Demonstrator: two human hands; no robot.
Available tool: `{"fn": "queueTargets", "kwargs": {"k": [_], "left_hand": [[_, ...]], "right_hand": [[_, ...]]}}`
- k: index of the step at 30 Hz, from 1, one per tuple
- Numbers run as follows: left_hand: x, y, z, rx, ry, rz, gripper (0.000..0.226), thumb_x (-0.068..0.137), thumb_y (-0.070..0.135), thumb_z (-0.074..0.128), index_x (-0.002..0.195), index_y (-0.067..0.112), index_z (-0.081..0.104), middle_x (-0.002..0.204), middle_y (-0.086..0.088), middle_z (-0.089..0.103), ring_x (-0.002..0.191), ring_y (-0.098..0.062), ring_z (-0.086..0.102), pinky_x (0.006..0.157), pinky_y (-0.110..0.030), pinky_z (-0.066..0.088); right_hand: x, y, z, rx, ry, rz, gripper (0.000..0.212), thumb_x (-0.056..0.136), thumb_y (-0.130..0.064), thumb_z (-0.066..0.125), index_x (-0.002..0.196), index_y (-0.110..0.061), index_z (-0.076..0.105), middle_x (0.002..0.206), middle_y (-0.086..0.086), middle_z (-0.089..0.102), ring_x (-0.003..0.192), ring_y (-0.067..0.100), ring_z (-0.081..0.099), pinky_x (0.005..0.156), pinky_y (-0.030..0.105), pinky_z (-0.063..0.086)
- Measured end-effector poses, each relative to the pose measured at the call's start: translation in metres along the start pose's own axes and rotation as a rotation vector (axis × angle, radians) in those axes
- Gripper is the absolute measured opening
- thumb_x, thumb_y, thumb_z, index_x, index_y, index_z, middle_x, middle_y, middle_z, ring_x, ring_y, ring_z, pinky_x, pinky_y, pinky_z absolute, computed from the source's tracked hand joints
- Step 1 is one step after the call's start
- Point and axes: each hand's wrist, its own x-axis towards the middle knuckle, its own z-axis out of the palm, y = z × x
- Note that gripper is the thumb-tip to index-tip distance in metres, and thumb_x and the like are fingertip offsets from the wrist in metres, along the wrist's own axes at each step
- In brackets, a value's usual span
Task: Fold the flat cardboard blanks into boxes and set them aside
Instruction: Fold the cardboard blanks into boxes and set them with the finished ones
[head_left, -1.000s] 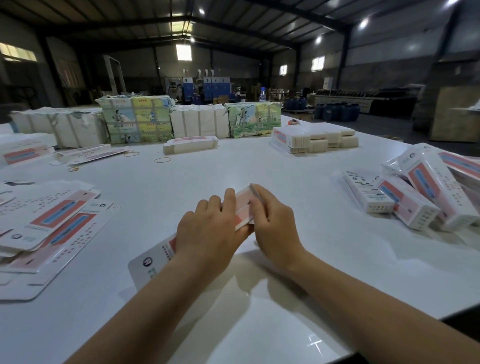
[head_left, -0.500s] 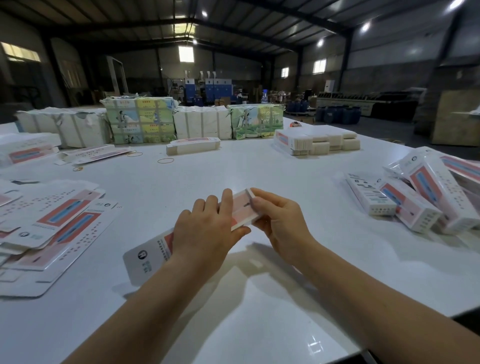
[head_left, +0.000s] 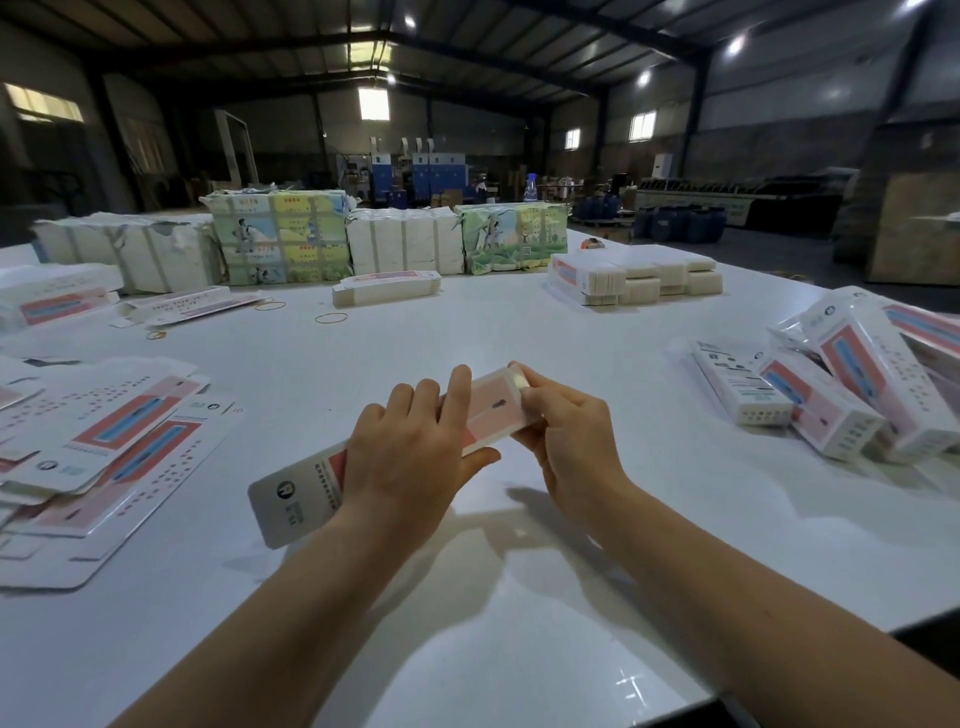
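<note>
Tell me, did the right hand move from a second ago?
Yes. The right hand slid along the box to its far end, toward the folded boxes on the table.

Box blank (head_left: 485, 415) now lifted off table; right hand (head_left: 566, 436) folding its end flap.

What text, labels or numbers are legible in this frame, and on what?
"10": possibly, small print at the corner of a flat blank on the left pile; uncertain.
Box in hand: round logo and printed lines, too blurred to read.
Folded boxes on the right: rows of print and a code-like mark, too small to read.
Wrapped bundles at the back: coloured pictures with characters, unreadable.
Nothing else legible.
</note>
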Motion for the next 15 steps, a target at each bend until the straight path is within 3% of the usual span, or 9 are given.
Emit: {"fn": "queueTargets", "kwargs": {"k": [3, 5, 6, 9, 11, 13, 15], "left_hand": [[0.0, 0.002, 0.0, -0.018, -0.004, -0.009, 0.075, 0.065, 0.052, 0.076, 0.117, -0.002, 0.062, 0.075, -0.017, 0.061, 0.061, -0.032, 0.058, 0.046, -0.034, 0.045], [0.0, 0.003, 0.0, -0.033, -0.005, -0.019, 0.074, 0.066, 0.05, 0.076, 0.115, -0.003, 0.062, 0.075, -0.017, 0.061, 0.06, -0.032, 0.058, 0.046, -0.034, 0.045], [0.0, 0.003, 0.0, -0.041, -0.009, -0.024, 0.074, 0.066, 0.05, 0.076, 0.115, -0.003, 0.062, 0.075, -0.017, 0.062, 0.06, -0.032, 0.058, 0.046, -0.034, 0.045], [0.0, 0.004, 0.001, -0.056, 0.003, -0.03, 0.068, 0.071, 0.05, 0.071, 0.113, -0.004, 0.063, 0.073, -0.016, 0.061, 0.058, -0.032, 0.058, 0.044, -0.033, 0.045], [0.001, 0.006, -0.002, -0.051, 0.017, -0.043, 0.064, 0.08, 0.05, 0.054, 0.111, -0.005, 0.064, 0.07, -0.016, 0.061, 0.056, -0.031, 0.058, 0.042, -0.031, 0.043], [0.002, 0.007, -0.004, -0.057, 0.024, -0.053, 0.067, 0.083, 0.049, 0.036, 0.109, -0.005, 0.065, 0.067, -0.015, 0.06, 0.053, -0.03, 0.057, 0.04, -0.029, 0.041], [0.001, 0.007, -0.006, -0.055, -0.006, -0.054, 0.067, 0.083, 0.049, 0.034, 0.108, -0.005, 0.066, 0.066, -0.014, 0.06, 0.052, -0.028, 0.057, 0.038, -0.028, 0.04]], "right_hand": [[-0.002, 0.003, 0.002, -0.13, -0.001, -0.059, 0.045, 0.093, -0.009, 0.042, 0.073, -0.031, 0.076, 0.079, -0.006, 0.073, 0.084, 0.016, 0.067, 0.075, 0.032, 0.059], [-0.004, 0.003, 0.004, -0.182, -0.054, -0.108, 0.034, 0.085, -0.015, 0.038, 0.081, -0.01, 0.072, 0.084, 0.012, 0.067, 0.082, 0.021, 0.061, 0.082, 0.048, 0.053], [-0.006, 0.003, 0.005, -0.217, -0.075, -0.14, 0.033, 0.082, -0.017, 0.037, 0.084, -0.005, 0.067, 0.085, 0.017, 0.063, 0.082, 0.024, 0.058, 0.082, 0.049, 0.052], [-0.011, 0.008, 0.005, -0.403, -0.093, -0.252, 0.028, 0.096, -0.016, 0.037, 0.096, -0.017, 0.065, 0.087, 0.002, 0.066, 0.08, 0.016, 0.061, 0.068, 0.028, 0.052], [-0.013, 0.011, 0.005, -0.511, -0.075, -0.314, 0.028, 0.099, -0.014, 0.037, 0.112, -0.019, 0.062, 0.096, -0.003, 0.066, 0.081, 0.009, 0.06, 0.065, 0.015, 0.047], [-0.015, 0.012, 0.006, -0.58, -0.068, -0.364, 0.027, 0.099, -0.013, 0.036, 0.112, -0.014, 0.059, 0.095, -0.001, 0.064, 0.08, 0.011, 0.058, 0.063, 0.02, 0.049], [-0.016, 0.012, 0.007, -0.613, -0.07, -0.37, 0.026, 0.099, -0.012, 0.035, 0.113, -0.013, 0.058, 0.094, 0.0, 0.063, 0.083, 0.012, 0.059, 0.07, 0.032, 0.054]]}}
